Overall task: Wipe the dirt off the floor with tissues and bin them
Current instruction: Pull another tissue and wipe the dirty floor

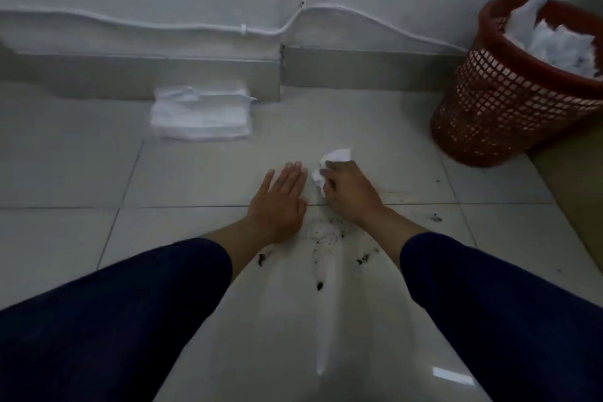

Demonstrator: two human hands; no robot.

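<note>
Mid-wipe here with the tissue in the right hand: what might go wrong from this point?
1. The right hand presses its crumpled tissue beyond the dirt, which lies nearer the body; the sleeves may drag through it.
2. The left hand rests flat beside the specks and may smear them.
3. The red bin already looks full of paper, so a tossed tissue might fall out.

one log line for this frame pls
left hand flat on floor | right hand gripping tissue | dirt remains | bin right
</note>
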